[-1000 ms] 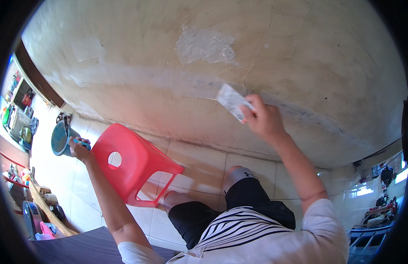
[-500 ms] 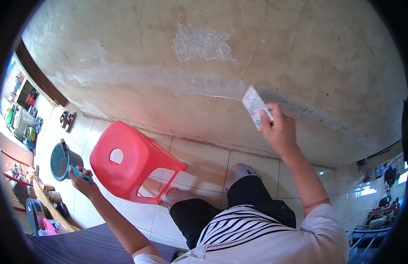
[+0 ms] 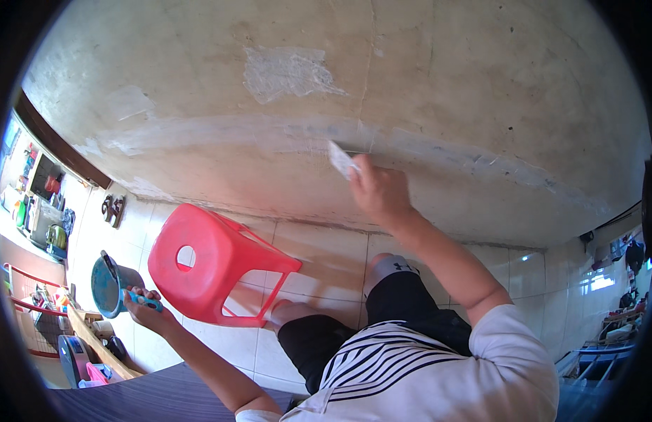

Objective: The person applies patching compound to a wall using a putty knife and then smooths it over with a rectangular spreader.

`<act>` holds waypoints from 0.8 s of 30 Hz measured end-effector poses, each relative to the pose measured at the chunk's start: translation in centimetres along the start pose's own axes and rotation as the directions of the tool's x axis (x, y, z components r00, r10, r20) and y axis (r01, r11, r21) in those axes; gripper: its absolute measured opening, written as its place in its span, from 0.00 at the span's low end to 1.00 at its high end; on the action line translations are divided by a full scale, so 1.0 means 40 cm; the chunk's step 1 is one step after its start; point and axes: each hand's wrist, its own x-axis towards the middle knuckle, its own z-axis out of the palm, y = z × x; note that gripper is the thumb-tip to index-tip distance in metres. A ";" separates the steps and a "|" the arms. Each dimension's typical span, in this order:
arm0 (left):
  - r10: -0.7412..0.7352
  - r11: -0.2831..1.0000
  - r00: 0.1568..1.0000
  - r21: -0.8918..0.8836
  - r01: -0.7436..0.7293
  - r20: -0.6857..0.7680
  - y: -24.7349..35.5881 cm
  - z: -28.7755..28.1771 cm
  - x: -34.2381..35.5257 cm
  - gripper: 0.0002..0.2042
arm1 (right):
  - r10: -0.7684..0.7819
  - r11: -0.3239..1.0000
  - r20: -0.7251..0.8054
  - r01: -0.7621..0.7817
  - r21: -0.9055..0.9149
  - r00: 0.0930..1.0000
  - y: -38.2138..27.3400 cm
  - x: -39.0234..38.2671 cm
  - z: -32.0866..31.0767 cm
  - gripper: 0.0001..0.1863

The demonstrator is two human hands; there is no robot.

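My right hand [image 3: 383, 191] is closed round a flat putty scraper [image 3: 342, 160] with a whitish, smeared blade. The blade is at the wall [image 3: 255, 176], along the lower edge of a long pale band of filler [image 3: 220, 132]; whether it touches cannot be told. At the left, my left hand [image 3: 147, 311] grips a dipper-like blue-grey pot [image 3: 109, 290] by a light blue handle. A dark strip lies across the pot's rim, and its contents are hard to make out.
A red plastic stool [image 3: 206, 260] stands before my legs on the tiled floor [image 3: 326, 260]. Sandals [image 3: 112, 209] lie near the doorway. A wooden edge [image 3: 93, 337] and a dark striped surface [image 3: 164, 394] are at lower left. A rough white patch [image 3: 287, 72] marks the wall above.
My right hand has moved left along the wall with the scraper, which is now tilted differently. My left hand and the pot sit slightly lower and further right as the view shifts.
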 end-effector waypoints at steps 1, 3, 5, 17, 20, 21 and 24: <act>-0.012 1.000 1.000 -0.006 0.012 0.012 0.003 0.007 -0.016 0.11 | 0.028 1.000 -0.001 -0.028 -0.014 1.000 0.025 -0.023 -0.034 0.07; -0.032 0.999 0.999 -0.018 0.032 0.031 0.010 0.013 -0.047 0.11 | 0.065 0.996 -0.015 -0.066 -0.061 0.998 0.075 -0.073 -0.101 0.08; -0.068 0.995 0.994 -0.061 0.074 0.090 0.013 0.002 -0.067 0.12 | 0.091 0.991 -0.022 -0.093 -0.099 0.996 0.106 -0.110 -0.158 0.08; -0.166 0.982 0.962 -0.053 0.181 0.217 0.103 0.049 -0.288 0.19 | -0.048 0.995 -0.035 0.051 0.091 0.998 0.012 0.014 -0.042 0.08; -0.231 0.963 0.955 -0.096 0.251 0.186 0.144 0.045 -0.339 0.19 | 0.005 0.998 -0.059 -0.001 0.059 0.998 0.052 -0.006 -0.098 0.09; -0.252 0.958 0.950 -0.096 0.272 0.183 0.146 0.039 -0.355 0.19 | 0.028 0.999 -0.062 -0.025 0.043 0.998 0.077 -0.023 -0.129 0.09; -0.221 0.972 0.928 -0.012 0.235 0.299 0.136 0.022 -0.400 0.19 | 0.128 0.991 -0.074 -0.125 0.041 0.989 0.155 -0.070 -0.223 0.09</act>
